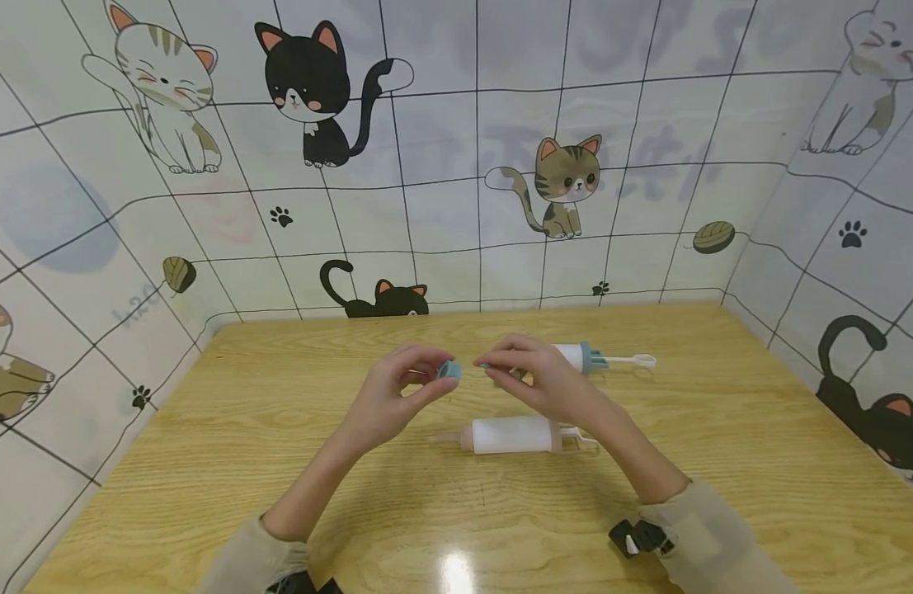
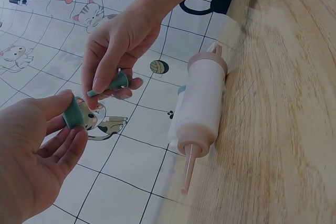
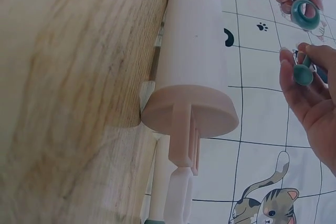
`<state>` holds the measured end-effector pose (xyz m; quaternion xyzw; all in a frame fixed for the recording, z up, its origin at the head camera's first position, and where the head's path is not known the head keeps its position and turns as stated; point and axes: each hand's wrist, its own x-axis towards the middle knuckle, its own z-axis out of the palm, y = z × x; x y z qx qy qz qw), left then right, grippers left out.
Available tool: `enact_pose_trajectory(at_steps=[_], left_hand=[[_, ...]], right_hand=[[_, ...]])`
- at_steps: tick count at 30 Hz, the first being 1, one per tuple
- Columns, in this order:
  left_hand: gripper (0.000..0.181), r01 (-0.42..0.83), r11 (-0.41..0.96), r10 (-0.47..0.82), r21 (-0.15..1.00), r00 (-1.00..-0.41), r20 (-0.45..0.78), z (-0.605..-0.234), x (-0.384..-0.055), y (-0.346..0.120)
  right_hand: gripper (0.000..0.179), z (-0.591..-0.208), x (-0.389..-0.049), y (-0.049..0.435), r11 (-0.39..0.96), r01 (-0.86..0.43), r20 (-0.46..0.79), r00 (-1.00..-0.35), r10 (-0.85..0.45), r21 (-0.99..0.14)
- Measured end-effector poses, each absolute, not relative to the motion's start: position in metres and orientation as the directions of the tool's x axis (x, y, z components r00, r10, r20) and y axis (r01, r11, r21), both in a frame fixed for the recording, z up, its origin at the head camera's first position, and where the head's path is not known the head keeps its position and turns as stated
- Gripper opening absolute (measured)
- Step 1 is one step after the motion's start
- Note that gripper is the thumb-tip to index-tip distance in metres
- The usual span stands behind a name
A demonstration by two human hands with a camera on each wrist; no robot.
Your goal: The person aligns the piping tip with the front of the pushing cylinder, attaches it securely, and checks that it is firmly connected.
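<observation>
Between the thumb and fingers of my left hand (image 1: 388,398) is a small teal ring-shaped cap (image 1: 452,370); its round opening shows in the right wrist view (image 3: 307,23). My right hand (image 1: 548,381) pinches a teal funnel-shaped nozzle (image 2: 117,82) by its narrow end, the wide end facing away from the cap. A small gap separates the two pieces. Below the hands lies a white syringe-like tube with pink ends (image 1: 511,435), its thin spout pointing left. Behind the right hand rests a similar white tube with blue ends (image 1: 572,356), partly hidden by that hand.
Both tubes lie on a wood-grain table (image 1: 278,462), their plunger handles toward the right. A white cloth backdrop (image 1: 441,214) with grid lines and cartoon cats rises behind the table and along its sides.
</observation>
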<state>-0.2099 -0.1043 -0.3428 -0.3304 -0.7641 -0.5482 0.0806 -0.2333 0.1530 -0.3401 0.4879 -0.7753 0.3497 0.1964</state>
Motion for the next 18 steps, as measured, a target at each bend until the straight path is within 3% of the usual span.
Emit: enact_pose_trajectory(at_steps=[4, 11, 18], left_hand=[[0.026, 0.592, 0.156, 0.414, 0.791, -0.766, 0.492, -0.3413, -0.2082, -0.1031], [0.027, 0.595, 0.107, 0.421, 0.797, -0.753, 0.506, -0.3412, -0.2060, -0.1004], [0.028, 0.588, 0.068, 0.432, 0.806, -0.746, 0.508, -0.3418, -0.2043, -0.0988]], right_hand=[[0.024, -0.3412, -0.2329, 0.1525, 0.253, -0.880, 0.635, -0.466, -0.616, -0.401], [0.011, -0.3389, -0.2286, 0.1492, 0.240, -0.800, 0.562, -0.567, -0.602, -0.550], [0.014, -0.3379, -0.2248, 0.1468, 0.242, -0.800, 0.560, -0.568, -0.604, -0.550]])
